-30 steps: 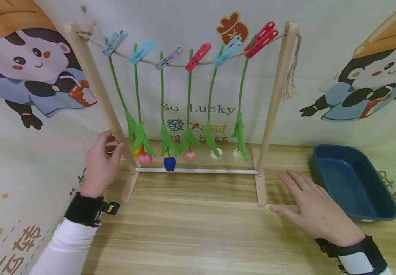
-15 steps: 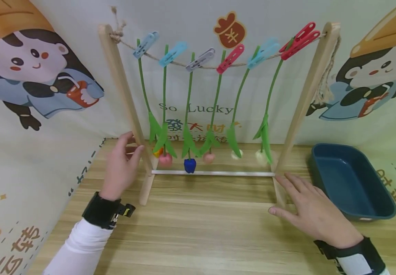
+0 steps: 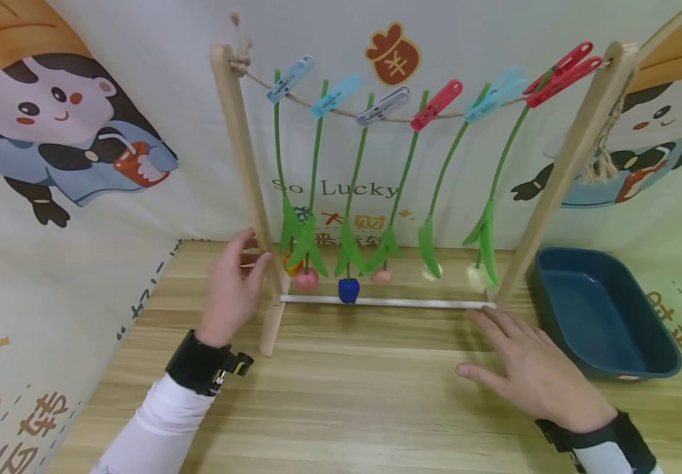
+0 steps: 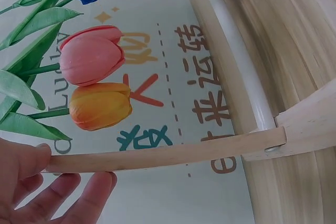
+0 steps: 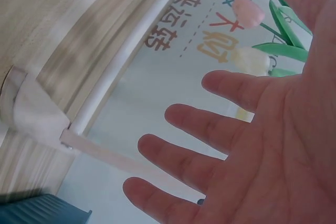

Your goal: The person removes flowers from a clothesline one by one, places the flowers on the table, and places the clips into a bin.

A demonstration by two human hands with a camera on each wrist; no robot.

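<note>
A wooden rack stands on the table, its left post (image 3: 245, 158) and right post (image 3: 572, 158) joined by a white rod (image 3: 406, 303) low down. Several artificial tulips hang upside down from a twine by clothespins, among them a blue tulip (image 3: 349, 290), an orange tulip (image 4: 101, 106) and a pink tulip (image 4: 92, 55). My left hand (image 3: 232, 289) pinches the left post, thumb on one side and fingertips on the other. With fingers spread, my right hand (image 3: 533, 368) lies in front of the right post's base, covering its foot in the head view.
A dark blue basin (image 3: 673, 359) stands right of the rack, behind my right hand. A printed cloth (image 3: 199, 131) with cartoon figures hangs close behind. The wooden tabletop (image 3: 341, 395) stretches in front of the rack.
My left hand has slid the rack to the right, its hanging tulips swaying, and the right post has come up to my right hand. The right hand has barely moved.
</note>
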